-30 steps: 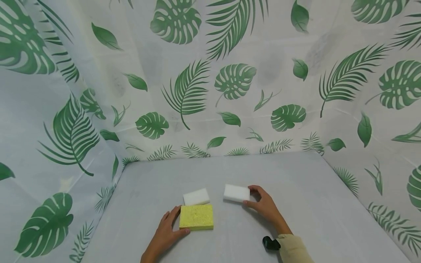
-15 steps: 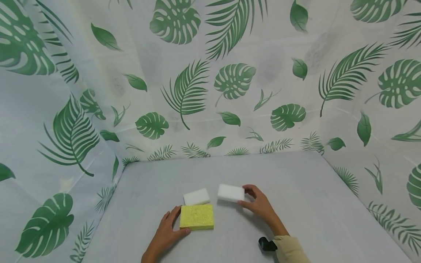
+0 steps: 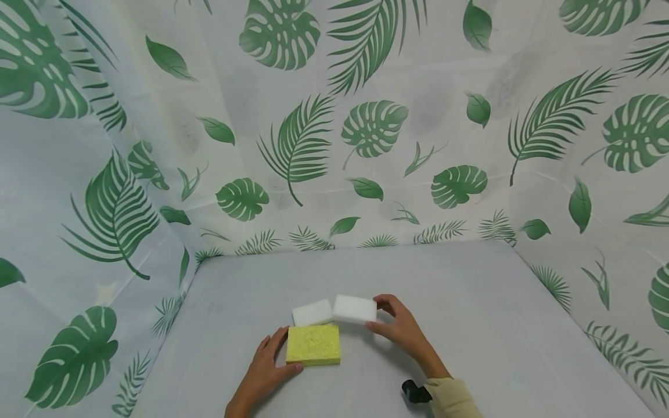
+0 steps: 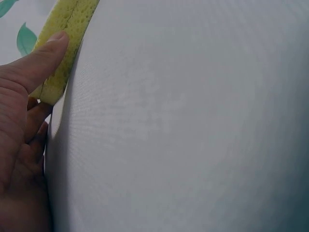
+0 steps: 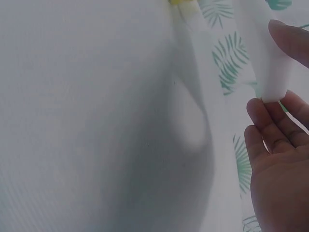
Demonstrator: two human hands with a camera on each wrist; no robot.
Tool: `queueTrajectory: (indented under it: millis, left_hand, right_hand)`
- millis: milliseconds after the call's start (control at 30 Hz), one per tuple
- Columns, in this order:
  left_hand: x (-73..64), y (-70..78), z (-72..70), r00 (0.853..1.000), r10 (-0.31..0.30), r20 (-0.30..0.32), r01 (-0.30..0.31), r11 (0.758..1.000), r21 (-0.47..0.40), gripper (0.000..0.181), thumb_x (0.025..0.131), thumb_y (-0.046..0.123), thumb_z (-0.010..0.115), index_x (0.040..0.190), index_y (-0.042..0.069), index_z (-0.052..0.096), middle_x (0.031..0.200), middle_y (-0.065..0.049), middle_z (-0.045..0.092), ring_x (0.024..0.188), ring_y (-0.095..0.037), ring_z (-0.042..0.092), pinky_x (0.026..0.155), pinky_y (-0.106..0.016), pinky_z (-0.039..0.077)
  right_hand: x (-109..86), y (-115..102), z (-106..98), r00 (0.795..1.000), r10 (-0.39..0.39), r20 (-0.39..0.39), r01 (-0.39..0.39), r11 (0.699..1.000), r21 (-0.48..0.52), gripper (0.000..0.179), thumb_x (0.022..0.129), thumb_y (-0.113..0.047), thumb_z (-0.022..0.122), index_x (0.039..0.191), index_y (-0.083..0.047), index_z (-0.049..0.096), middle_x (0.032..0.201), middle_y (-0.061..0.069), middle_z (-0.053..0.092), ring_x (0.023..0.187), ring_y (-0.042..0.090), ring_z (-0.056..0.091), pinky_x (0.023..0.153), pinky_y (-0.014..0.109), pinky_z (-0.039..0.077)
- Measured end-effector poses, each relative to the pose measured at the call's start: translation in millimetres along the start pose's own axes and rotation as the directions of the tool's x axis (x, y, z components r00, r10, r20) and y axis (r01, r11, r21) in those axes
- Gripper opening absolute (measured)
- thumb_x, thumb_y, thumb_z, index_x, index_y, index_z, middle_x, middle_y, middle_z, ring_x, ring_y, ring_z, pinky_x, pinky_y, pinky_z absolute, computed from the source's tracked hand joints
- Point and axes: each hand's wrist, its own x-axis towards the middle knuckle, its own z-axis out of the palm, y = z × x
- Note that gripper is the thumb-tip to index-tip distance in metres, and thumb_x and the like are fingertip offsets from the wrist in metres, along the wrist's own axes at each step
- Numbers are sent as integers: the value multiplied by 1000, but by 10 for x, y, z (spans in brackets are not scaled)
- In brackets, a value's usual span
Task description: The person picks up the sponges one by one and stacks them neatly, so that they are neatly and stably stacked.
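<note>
My left hand (image 3: 263, 367) grips the left end of a yellow porous sponge (image 3: 313, 343), thumb at its near edge and fingers at the far corner. In the left wrist view the thumb presses along the side of the sponge (image 4: 77, 24). Just behind it lies a smaller white sponge block (image 3: 312, 313), slightly turned. My right hand (image 3: 401, 332) pinches a second white sponge block (image 3: 354, 310) by its right end, the other end right beside the first. The right wrist view shows this block (image 5: 273, 67) raised above the table, between thumb and fingers.
The sponges are on a pale grey-white table surface (image 3: 251, 284). Leaf-printed white sheets (image 3: 308, 226) rise along its back and both sides. A black device (image 3: 415, 392) sits at the right wrist by a beige sleeve (image 3: 452, 397).
My right hand has carried its white sponge block leftward, up beside the other white one. The left hand and the yellow sponge have stayed in place.
</note>
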Motion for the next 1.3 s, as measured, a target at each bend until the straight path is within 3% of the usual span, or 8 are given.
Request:
queueTrajectory:
  millis: [367,833,1300]
  left_hand:
    - [12,-6,10,1000,21,-4,-21,1000,11,99,85,51,90,162,7,45,162,-21,47,150,-58,29,116,-77,30]
    - [12,-41,24,999,29,-14,-29,999,15,99,85,50,90,162,8,45,162,-20,48,150,-59,30,116,-77,30]
    - [14,-21,21,999,27,-18,-27,1000,10,95,83,51,91,159,11,49,161,-18,50,149,-60,31,115,-79,30]
  right_hand:
    - [-19,-85,185,999,-27,43,26,999,42,61,85,-16,93,134,-1,61,127,8,67,126,32,63,116,59,44]
    - [-27,-172,390,985,-113,131,106,993,60,61,89,-25,91,136,-1,60,133,10,64,127,34,62,114,63,44]
    - [-54,-207,619,974,-137,180,123,989,84,61,87,-25,92,134,-3,61,128,8,66,124,34,61,109,64,47]
